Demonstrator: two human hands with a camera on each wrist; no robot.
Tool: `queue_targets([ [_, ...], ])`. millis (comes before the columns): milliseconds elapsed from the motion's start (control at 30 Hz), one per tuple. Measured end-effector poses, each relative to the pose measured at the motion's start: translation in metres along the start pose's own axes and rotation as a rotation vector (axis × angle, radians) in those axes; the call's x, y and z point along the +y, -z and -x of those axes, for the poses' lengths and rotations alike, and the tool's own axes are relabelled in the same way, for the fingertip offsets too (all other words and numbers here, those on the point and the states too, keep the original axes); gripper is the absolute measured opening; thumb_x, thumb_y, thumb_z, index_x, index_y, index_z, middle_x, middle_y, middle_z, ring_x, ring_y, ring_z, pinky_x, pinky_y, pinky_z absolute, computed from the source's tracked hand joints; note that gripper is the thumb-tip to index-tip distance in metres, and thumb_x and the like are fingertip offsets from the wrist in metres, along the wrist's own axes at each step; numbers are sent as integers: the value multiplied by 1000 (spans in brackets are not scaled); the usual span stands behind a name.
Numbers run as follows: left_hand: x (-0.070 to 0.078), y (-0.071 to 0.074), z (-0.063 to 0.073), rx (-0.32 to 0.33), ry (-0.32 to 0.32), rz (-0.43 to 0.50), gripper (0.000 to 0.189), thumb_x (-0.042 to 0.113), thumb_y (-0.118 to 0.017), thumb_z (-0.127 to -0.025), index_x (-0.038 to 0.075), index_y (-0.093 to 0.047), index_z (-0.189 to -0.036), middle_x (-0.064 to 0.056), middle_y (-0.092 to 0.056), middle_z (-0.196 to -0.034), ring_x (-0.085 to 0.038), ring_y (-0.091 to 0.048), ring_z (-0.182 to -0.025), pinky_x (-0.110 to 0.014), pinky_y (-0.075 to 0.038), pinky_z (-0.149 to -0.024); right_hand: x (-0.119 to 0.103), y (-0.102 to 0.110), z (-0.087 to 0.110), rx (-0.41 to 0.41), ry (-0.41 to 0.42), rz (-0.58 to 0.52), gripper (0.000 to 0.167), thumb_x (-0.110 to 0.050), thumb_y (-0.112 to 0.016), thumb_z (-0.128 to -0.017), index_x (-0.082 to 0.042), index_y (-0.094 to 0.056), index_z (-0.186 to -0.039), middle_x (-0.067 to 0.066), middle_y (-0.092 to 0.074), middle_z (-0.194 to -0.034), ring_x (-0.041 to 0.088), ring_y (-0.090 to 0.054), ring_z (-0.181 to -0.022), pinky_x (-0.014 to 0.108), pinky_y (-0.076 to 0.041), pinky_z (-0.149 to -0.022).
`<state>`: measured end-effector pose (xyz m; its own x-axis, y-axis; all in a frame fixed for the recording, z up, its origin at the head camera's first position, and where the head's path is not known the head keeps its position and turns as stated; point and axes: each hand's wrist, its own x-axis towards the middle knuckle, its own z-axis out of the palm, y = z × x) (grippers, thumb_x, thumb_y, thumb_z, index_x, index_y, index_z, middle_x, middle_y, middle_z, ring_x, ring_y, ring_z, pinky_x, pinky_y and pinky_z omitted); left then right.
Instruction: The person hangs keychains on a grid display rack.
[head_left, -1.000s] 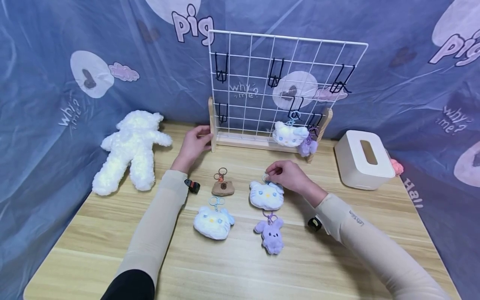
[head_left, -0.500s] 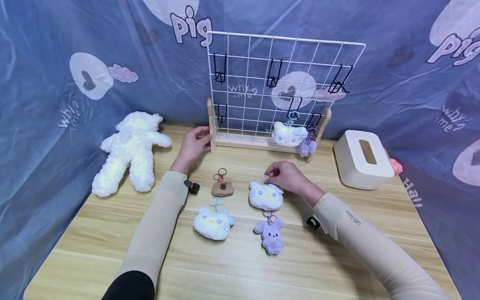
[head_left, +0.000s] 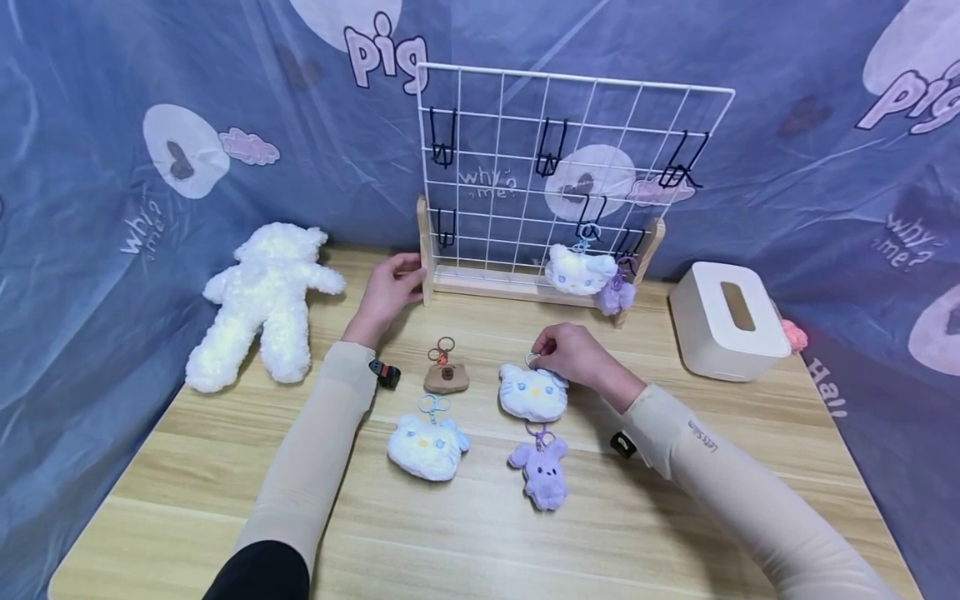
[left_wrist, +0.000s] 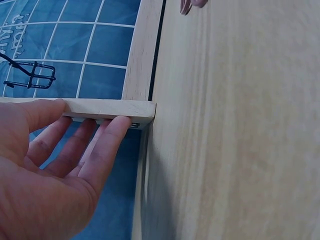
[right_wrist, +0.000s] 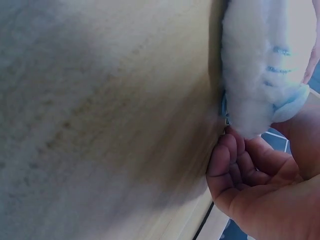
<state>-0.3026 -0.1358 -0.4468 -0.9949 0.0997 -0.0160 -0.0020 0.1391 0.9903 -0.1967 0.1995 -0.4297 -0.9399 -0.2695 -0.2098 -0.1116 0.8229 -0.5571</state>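
Observation:
In the head view my right hand (head_left: 576,354) pinches the ring of a white plush cat-face keychain (head_left: 533,393) that lies on the table. The right wrist view has the plush (right_wrist: 267,65) beside the curled fingers, which mostly hide the ring. My left hand (head_left: 387,292) rests its fingertips against the left wooden post (head_left: 425,250) of the white wire grid rack (head_left: 510,196). Close up in the left wrist view, the fingers (left_wrist: 102,155) are extended and touch the post's side. Before my hands lie a second white cat keychain (head_left: 427,447), a purple rabbit keychain (head_left: 543,472) and a brown plush keychain (head_left: 446,377).
Several black hooks hang on the grid, one being the upper middle hook (head_left: 551,148). Low on its right hang another white cat keychain (head_left: 579,271) and a purple plush (head_left: 615,294). A white tissue box (head_left: 727,321) stands right, a white plush bear (head_left: 266,304) lies left.
Both hands hold their places, the right still at the cat keychain's ring. The right forearm has shifted very slightly. The keychains and rack stay where they were.

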Motion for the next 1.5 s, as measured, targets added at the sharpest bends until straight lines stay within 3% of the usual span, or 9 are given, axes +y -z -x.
queue_targets([
  [367, 2, 0, 2, 1, -3, 2, 43, 9, -66, -113, -3, -61, -154, -27, -63, -150, -40, -69, -125, -51, -71, -105, 1, -3, 2, 42, 14, -17, 17, -15, -88, -95, -7, -74, -100, 8, -78, -96, 20, -70, -90, 30, -58, -85],
  [600, 1, 0, 1, 0, -5, -9, 44, 10, -67, -113, -2, -61, -154, -27, -64, -150, -40, -69, -126, -49, -71, -106, 2, -5, 1, 53, 28, -11, 19, -15, -88, -95, -5, -76, -107, 8, -77, -96, 19, -68, -90, 29, -57, -83],
  [767, 2, 0, 2, -3, 5, -9, 44, 11, -67, -113, -1, -61, -155, -26, -63, -151, -41, -69, -128, -47, -71, -107, 3, -5, 1, 65, 25, -8, 12, -16, -87, -95, -8, -78, -96, 4, -76, -88, 16, -66, -83, 27, -53, -78],
  [1133, 0, 1, 0, -5, 3, -10, 44, 10, -67, -113, -1, -60, -155, -26, -63, -151, -43, -68, -130, -48, -71, -107, 7, -8, 2, 120, 54, -23, 16, -20, -88, -96, -13, -77, -88, 2, -76, -85, 17, -66, -82, 28, -54, -78],
  [1500, 0, 1, 1, -1, -5, -24, 44, 11, -66, -113, -2, -61, -155, -26, -64, -151, -39, -70, -126, -43, -72, -102, 4, -2, 6, 94, 44, -84, 13, -21, -82, -102, -12, -82, -94, 2, -76, -86, 14, -63, -81, 28, -53, -76],
])
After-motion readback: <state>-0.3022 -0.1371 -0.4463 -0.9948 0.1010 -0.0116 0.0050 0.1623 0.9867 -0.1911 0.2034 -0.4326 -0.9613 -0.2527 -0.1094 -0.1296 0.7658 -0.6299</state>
